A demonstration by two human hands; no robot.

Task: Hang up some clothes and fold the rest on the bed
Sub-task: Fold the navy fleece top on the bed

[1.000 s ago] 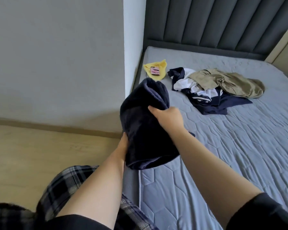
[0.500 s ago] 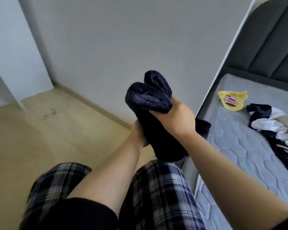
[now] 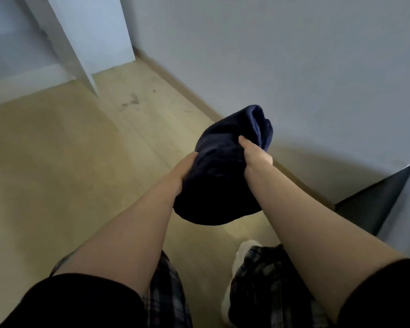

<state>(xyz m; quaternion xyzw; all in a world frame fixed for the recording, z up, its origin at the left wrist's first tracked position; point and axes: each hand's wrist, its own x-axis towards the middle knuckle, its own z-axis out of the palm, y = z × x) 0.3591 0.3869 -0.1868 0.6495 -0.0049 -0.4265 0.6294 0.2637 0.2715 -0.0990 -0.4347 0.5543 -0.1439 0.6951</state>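
A bunched dark navy garment (image 3: 219, 171) hangs between my two hands, over the wooden floor. My left hand (image 3: 185, 169) holds its left side, with most of the fingers hidden behind the cloth. My right hand (image 3: 256, 153) grips its upper right part, the thumb pressed into the fabric. Only a corner of the bed (image 3: 398, 209) shows at the right edge; the other clothes on it are out of view.
A grey wall (image 3: 294, 67) runs ahead and to the right. A white open cabinet or door panel (image 3: 85, 36) stands at the upper left. Light wooden floor (image 3: 57, 162) spreads to the left. My plaid trousers and a white slipper (image 3: 244, 252) are below.
The view has swung left, away from the bed toward the floor and white cabinet. Both hands still carry the navy garment, now held lower and flatter.
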